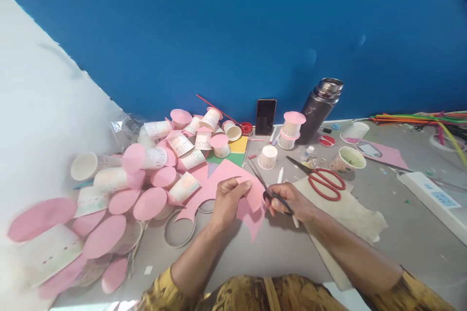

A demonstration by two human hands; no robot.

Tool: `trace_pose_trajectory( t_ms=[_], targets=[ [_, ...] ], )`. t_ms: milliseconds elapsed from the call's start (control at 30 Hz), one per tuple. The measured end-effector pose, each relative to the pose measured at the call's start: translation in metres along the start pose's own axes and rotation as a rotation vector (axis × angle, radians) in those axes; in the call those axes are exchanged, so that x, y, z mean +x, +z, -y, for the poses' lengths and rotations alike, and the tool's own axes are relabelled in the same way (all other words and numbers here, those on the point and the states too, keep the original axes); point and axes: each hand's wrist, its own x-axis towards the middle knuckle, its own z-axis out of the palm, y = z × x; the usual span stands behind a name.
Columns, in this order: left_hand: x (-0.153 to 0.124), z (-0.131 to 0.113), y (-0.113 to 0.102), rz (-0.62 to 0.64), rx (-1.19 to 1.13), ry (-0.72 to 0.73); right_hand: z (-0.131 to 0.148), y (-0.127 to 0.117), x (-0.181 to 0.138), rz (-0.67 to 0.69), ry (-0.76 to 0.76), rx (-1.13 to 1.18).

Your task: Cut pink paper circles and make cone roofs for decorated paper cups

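My left hand (229, 200) pinches a sheet of pink paper (253, 194) between thumb and fingers, above the middle of the table. In my right hand (288, 198) is a pair of black-handled scissors (278, 200), their blades pointing up and left across the paper's right side. Further pink paper with curved cut edges (211, 180) lies behind and left of my left hand. A grey ring (180, 228) rests on the table just left of it. Near my right hand lie a white marker (280, 175) and large red-handled scissors (326, 183).
Paper cups with pink paper discs (149, 204) crowd the left side. Behind stand a phone (265, 116), a stack of cups (292, 129) and a dark flask (321, 107) against the blue wall. A power strip (430, 199) and coloured pipe cleaners (419, 117) lie at right.
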Motion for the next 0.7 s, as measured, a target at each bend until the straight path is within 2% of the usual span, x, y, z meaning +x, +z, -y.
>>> trace_pose_trajectory(
  t_ms=[100, 267, 700],
  targets=[
    [0.002, -0.003, -0.006, 0.0, 0.025, 0.007, -0.001, -0.002, -0.002, 0.069, 0.011, -0.007],
    [0.004, -0.005, -0.01, 0.027, 0.116, 0.046, -0.005, -0.001, -0.004, 0.108, 0.034, -0.024],
    [0.002, -0.011, -0.008, 0.025, 0.151, 0.049, -0.005, -0.003, -0.005, 0.097, 0.064, -0.077]
  ],
)
